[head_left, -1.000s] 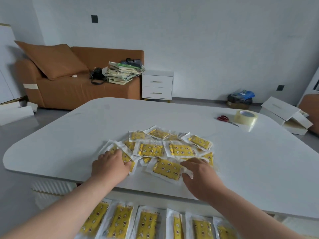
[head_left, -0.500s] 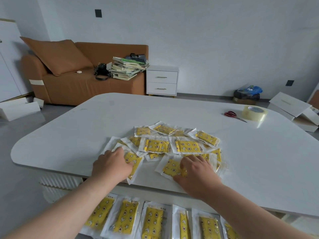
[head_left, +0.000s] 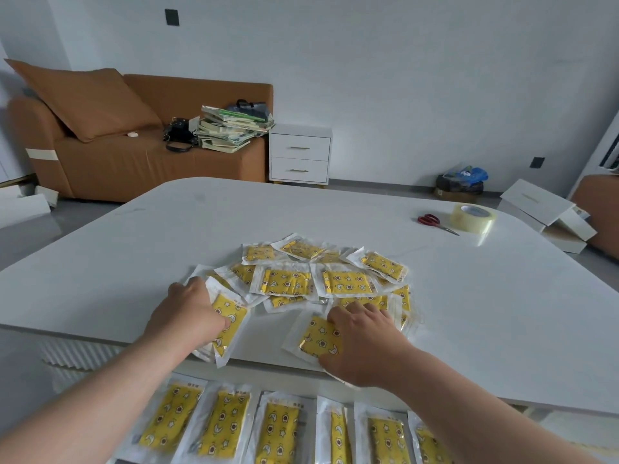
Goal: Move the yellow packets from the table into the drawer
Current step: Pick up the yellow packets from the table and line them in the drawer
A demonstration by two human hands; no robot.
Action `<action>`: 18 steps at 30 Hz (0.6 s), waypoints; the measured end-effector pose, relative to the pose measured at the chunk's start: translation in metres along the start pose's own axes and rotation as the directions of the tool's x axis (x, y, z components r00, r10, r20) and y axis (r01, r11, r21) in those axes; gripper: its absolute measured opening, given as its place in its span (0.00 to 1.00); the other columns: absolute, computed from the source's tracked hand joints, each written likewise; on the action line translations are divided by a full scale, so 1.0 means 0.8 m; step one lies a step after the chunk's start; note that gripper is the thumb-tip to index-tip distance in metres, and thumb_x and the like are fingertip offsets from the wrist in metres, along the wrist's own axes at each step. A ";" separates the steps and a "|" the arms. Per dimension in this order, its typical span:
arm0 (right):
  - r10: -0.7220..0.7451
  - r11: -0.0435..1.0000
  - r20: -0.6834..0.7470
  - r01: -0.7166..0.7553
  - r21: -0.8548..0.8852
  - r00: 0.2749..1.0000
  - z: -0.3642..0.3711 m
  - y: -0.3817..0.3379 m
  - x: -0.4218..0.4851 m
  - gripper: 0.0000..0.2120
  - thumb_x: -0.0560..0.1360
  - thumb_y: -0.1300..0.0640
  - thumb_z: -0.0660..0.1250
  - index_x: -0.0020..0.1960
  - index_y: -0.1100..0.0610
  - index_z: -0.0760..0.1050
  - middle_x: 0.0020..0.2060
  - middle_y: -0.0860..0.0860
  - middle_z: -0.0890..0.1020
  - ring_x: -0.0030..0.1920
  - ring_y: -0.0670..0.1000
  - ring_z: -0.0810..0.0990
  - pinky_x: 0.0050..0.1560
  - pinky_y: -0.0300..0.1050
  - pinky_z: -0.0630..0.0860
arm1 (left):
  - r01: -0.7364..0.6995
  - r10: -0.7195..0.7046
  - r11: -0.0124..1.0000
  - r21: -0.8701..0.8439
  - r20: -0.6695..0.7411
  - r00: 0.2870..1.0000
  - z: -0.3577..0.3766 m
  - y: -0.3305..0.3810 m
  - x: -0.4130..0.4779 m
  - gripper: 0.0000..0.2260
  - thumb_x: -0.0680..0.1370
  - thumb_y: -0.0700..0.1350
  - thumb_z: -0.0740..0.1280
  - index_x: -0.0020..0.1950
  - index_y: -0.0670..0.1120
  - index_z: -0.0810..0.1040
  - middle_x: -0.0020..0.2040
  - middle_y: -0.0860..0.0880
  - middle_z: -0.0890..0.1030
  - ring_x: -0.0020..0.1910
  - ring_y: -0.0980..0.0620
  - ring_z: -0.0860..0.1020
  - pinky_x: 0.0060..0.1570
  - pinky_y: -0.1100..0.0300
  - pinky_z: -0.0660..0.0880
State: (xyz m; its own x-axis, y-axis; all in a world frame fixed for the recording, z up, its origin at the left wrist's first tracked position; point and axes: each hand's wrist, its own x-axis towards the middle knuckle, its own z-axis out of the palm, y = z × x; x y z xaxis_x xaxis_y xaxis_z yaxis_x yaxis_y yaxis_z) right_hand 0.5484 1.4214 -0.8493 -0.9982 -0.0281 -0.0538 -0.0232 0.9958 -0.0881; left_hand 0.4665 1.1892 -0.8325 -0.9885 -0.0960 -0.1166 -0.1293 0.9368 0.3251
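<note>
We are partway: six yellow star-printed plastic packets (head_left: 278,430) lie in the drawer beneath our wrists, a heap (head_left: 345,283) waits on the white table (head_left: 502,313) beyond our fingertips, and left hand (head_left: 187,316) and right hand (head_left: 363,343) each clamp curled fingers on one edge packet.

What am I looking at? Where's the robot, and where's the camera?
No robot: these are a person's bare hands, filmed by one camera on their head that looks forward and down. A pile of yellow packets lies on the white table, with scissors and tape further off. The left hand grips one packet at the near edge. The right hand lies on a second packet; whether it pinches is unclear. Below the edge lies a row of packets already stowed.
</note>
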 end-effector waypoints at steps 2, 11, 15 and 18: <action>-0.009 0.998 -0.029 0.010 0.059 1.000 -0.001 0.003 0.000 0.25 0.71 0.40 0.65 0.63 0.50 0.65 0.56 0.49 0.74 0.58 0.53 0.70 0.64 0.48 0.66 | -0.011 0.010 0.999 -0.032 -0.013 1.000 -0.001 -0.001 0.000 0.28 0.72 0.51 0.72 0.66 0.46 0.65 0.60 0.45 0.72 0.55 0.43 0.75 0.47 0.56 0.73; 0.017 0.936 -0.037 -0.003 0.352 0.999 -0.051 0.044 0.049 0.20 0.73 0.53 0.70 0.64 0.48 0.71 0.50 0.46 0.78 0.49 0.51 0.77 0.49 0.44 0.76 | 0.054 -0.028 0.937 -0.344 0.081 0.996 0.011 -0.026 0.025 0.28 0.66 0.50 0.76 0.63 0.48 0.70 0.48 0.46 0.78 0.43 0.46 0.79 0.34 0.59 0.73; -0.015 0.977 0.066 0.000 0.214 0.998 -0.071 0.064 0.105 0.12 0.72 0.56 0.70 0.54 0.51 0.73 0.44 0.48 0.76 0.44 0.52 0.77 0.41 0.44 0.76 | 0.065 -0.025 0.923 -0.379 0.112 0.993 0.014 -0.027 0.030 0.26 0.67 0.49 0.77 0.61 0.48 0.72 0.46 0.46 0.79 0.42 0.46 0.80 0.32 0.57 0.75; -0.011 0.985 0.195 -0.023 0.172 0.981 -0.075 0.068 0.136 0.21 0.72 0.55 0.72 0.63 0.52 0.73 0.54 0.49 0.77 0.52 0.52 0.78 0.52 0.47 0.78 | 0.065 -0.020 0.911 -0.407 0.114 0.993 0.014 -0.026 0.029 0.29 0.68 0.48 0.78 0.64 0.47 0.70 0.46 0.48 0.78 0.42 0.47 0.79 0.35 0.58 0.73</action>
State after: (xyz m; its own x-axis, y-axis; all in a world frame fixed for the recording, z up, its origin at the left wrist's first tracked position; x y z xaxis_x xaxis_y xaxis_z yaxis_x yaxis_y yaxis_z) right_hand 0.4355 1.4780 -0.8003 -0.9678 -0.0551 -0.2455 0.0102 0.9664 -0.2570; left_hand 0.4469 1.1713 -0.8526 -0.9704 -0.0753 -0.2295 -0.2136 0.7106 0.6704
